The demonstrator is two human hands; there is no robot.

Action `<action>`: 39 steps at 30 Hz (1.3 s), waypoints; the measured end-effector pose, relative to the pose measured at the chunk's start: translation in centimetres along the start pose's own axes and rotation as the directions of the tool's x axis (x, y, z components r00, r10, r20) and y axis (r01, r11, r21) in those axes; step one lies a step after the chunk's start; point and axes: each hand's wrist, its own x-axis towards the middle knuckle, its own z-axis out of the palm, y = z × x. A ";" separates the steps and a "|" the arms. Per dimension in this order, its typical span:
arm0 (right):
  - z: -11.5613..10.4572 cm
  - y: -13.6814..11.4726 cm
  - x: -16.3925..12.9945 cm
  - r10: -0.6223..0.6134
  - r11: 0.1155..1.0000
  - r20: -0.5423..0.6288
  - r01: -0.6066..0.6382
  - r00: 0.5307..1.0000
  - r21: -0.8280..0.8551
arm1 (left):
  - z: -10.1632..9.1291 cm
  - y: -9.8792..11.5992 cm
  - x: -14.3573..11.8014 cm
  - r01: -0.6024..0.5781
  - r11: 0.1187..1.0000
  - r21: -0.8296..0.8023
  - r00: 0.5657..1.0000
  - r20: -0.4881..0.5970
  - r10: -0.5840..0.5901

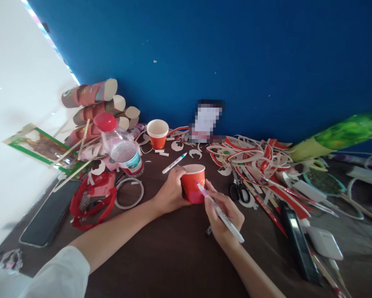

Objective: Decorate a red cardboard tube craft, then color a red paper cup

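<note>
Both hands meet: left hand (pixel 170 188) grips red cup (pixel 193 183), right hand (pixel 225 213) pens it.

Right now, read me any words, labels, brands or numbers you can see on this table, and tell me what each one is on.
No text reads clearly.
Pen in the right hand: dark print on the barrel, too small to read.
Water bottle label: blurred.
Red cup in the left hand: no print visible.
Orange cup: no print readable.
Card by the wall: pixelated.
</note>
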 end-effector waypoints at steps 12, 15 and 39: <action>-0.1 -0.8 0.9 0.031 0.989 -0.113 -0.046 0.993 -0.139 | 0.1 0.0 0.0 0.006 1.000 0.022 1.000 -0.014 -0.006; -0.2 -0.7 1.0 0.080 0.985 -0.158 -0.103 0.984 -0.140 | 0.1 -0.2 0.1 -0.040 0.999 0.016 0.999 -0.025 0.040; -0.2 -0.5 0.4 -0.011 0.991 -0.124 -0.006 0.992 -0.136 | -0.9 1.3 0.4 -0.034 0.991 0.132 0.997 0.072 0.024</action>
